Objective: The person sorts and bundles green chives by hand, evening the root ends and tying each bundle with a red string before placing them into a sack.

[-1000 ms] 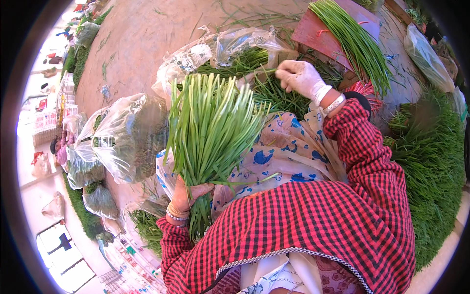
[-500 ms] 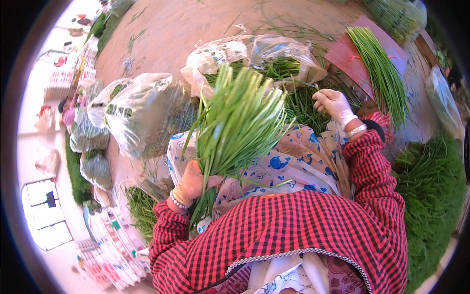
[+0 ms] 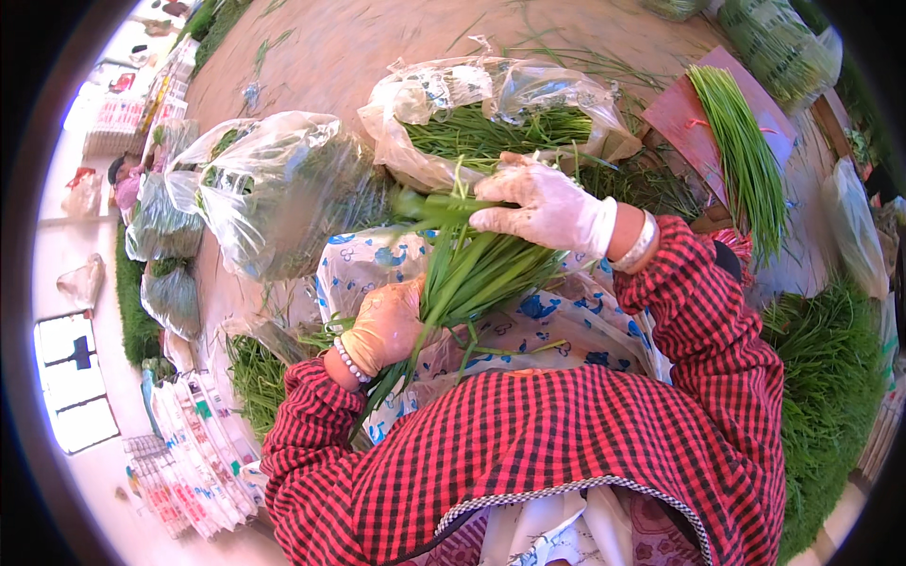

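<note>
My left hand (image 3: 385, 325), in a pale thin glove, is closed round a bunch of garlic chives (image 3: 491, 283) above my lap. The loose leaf tips hang down beside my left wrist. At the upper end of the bunch, my gloved right hand (image 3: 552, 203) has its thumb and fingers closed on the stalk ends, which are blurred there. A plastic apron with blue prints (image 3: 547, 307) covers my lap under the bunch.
An open plastic bag of chives (image 3: 491, 132) lies just ahead. Another filled clear bag (image 3: 274, 198) stands to its left. At right, a tied chive bundle (image 3: 741, 151) rests on a pink board (image 3: 668, 118). A large chive heap (image 3: 821, 415) lies beside my right arm.
My right hand has moved left from the loose chives on the right onto the top of the bunch. The bunch has tipped lower and to the right in my left hand.
</note>
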`<control>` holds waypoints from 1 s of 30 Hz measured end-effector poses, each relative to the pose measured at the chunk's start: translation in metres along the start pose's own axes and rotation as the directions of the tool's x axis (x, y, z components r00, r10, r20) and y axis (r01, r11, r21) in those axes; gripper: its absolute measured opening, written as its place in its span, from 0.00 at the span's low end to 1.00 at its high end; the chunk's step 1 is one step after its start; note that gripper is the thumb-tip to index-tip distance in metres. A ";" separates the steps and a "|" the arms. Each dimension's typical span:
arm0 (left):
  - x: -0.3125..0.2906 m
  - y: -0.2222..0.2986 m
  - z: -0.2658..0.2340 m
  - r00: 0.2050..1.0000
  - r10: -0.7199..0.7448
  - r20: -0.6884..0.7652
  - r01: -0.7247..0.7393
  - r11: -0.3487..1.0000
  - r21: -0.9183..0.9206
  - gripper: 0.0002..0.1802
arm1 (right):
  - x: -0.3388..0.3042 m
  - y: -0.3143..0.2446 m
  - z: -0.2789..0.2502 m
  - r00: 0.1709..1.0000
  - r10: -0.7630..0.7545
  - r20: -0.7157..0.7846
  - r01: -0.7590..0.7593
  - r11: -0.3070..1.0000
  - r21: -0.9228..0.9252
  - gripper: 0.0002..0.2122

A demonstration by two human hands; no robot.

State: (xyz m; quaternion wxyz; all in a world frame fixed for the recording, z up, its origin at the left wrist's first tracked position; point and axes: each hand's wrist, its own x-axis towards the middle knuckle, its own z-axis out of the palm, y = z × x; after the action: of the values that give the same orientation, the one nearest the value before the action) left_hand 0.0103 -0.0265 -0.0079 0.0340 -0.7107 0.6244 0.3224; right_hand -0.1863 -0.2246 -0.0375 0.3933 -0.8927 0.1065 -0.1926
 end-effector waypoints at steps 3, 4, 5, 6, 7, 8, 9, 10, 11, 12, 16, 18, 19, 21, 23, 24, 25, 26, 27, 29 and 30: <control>-0.008 -0.007 0.007 0.992 0.031 -0.124 -0.042 0.996 -0.083 0.30 | -0.011 -0.007 -0.003 0.959 0.246 -0.140 -0.095 0.746 0.659 0.13; -0.009 -0.011 0.008 0.981 0.063 -0.185 -0.079 0.994 -0.080 0.31 | -0.015 -0.010 -0.011 0.918 0.364 -0.159 -0.097 0.593 0.799 0.14; -0.010 -0.015 0.009 0.965 0.095 -0.245 -0.117 0.990 -0.074 0.32 | -0.025 -0.007 -0.027 0.920 0.368 -0.132 -0.088 0.524 0.847 0.13; -0.009 -0.016 0.007 0.958 0.115 -0.263 -0.114 0.993 0.020 0.34 | -0.038 -0.002 -0.043 0.921 0.375 -0.108 -0.080 0.453 0.888 0.13; -0.010 -0.015 0.003 0.951 0.127 -0.280 -0.098 0.988 0.116 0.36 | -0.044 -0.001 -0.048 0.903 0.406 -0.142 -0.080 0.482 0.872 0.13; -0.011 -0.017 0.001 0.945 0.141 -0.296 -0.079 0.974 0.211 0.38 | -0.050 -0.006 -0.048 0.819 0.524 -0.233 -0.099 0.530 0.842 0.13; -0.012 -0.027 0.001 0.921 0.217 -0.323 -0.103 0.937 0.334 0.45 | -0.060 -0.004 -0.057 0.831 0.519 -0.201 -0.120 0.520 0.846 0.12; -0.010 -0.025 -0.004 0.908 0.241 -0.343 -0.101 0.920 0.379 0.47 | -0.075 0.003 -0.068 0.840 0.516 -0.170 -0.142 0.510 0.848 0.12; -0.008 -0.021 -0.011 0.893 0.267 -0.363 -0.097 0.901 0.423 0.48 | -0.085 0.015 -0.075 0.818 0.541 -0.196 -0.237 0.627 0.742 0.12; -0.007 -0.018 -0.017 0.879 0.293 -0.376 -0.092 0.878 0.471 0.50 | -0.095 0.031 -0.081 0.794 0.563 -0.229 -0.328 0.714 0.618 0.13; -0.010 -0.024 -0.019 0.859 0.325 -0.397 -0.050 0.823 0.566 0.52 | -0.104 0.056 -0.079 0.910 0.271 -0.314 -0.395 0.797 -0.458 0.32; -0.010 -0.019 -0.018 0.869 0.327 -0.373 -0.036 0.792 0.610 0.52 | -0.083 0.046 -0.081 0.925 0.205 -0.321 -0.270 0.947 -0.174 0.36; -0.010 -0.018 -0.018 0.870 0.335 -0.362 -0.038 0.777 0.628 0.52 | -0.069 0.032 -0.083 0.941 0.169 -0.292 -0.214 0.968 -0.130 0.37; -0.008 -0.015 -0.016 0.855 0.385 -0.347 -0.056 0.734 0.676 0.51 | -0.045 0.016 -0.076 0.974 0.064 -0.216 -0.126 0.949 -0.290 0.38; -0.005 -0.017 -0.013 0.823 0.460 -0.332 -0.080 0.673 0.735 0.50 | -0.020 0.006 -0.053 0.994 0.093 -0.054 -0.107 0.877 -0.468 0.37; -0.005 -0.016 -0.013 0.832 0.450 -0.324 -0.090 0.687 0.721 0.49 | -0.007 0.002 -0.036 0.984 0.173 0.052 -0.130 0.878 -0.461 0.37; -0.004 -0.013 -0.012 0.837 0.447 -0.315 -0.109 0.700 0.706 0.49 | 0.000 0.004 -0.021 0.985 0.161 0.067 -0.121 0.908 -0.401 0.33; 0.003 -0.010 -0.010 0.837 0.454 -0.304 -0.138 0.714 0.687 0.48 | 0.000 0.012 -0.006 0.984 0.159 0.079 -0.123 0.930 -0.347 0.29; 0.001 -0.006 -0.012 0.871 0.413 -0.267 -0.138 0.726 0.674 0.47 | -0.002 0.021 0.013 0.999 0.053 -0.002 -0.051 0.957 -0.284 0.20; -0.007 -0.013 -0.011 0.852 0.422 -0.311 -0.150 0.765 0.626 0.45 | -0.004 0.019 0.030 0.978 -0.034 -0.206 0.011 0.994 -0.111 0.17; -0.009 -0.019 -0.009 0.839 0.430 -0.334 -0.163 0.784 0.599 0.44 | -0.008 0.015 0.028 0.958 0.030 -0.285 -0.026 1.000 0.017 0.19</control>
State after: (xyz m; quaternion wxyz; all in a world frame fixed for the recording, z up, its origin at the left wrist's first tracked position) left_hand 0.0308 -0.0188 -0.0029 0.0367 -0.6148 0.7866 -0.0437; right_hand -0.1817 -0.2132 -0.0682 0.3825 -0.8515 0.1732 -0.3142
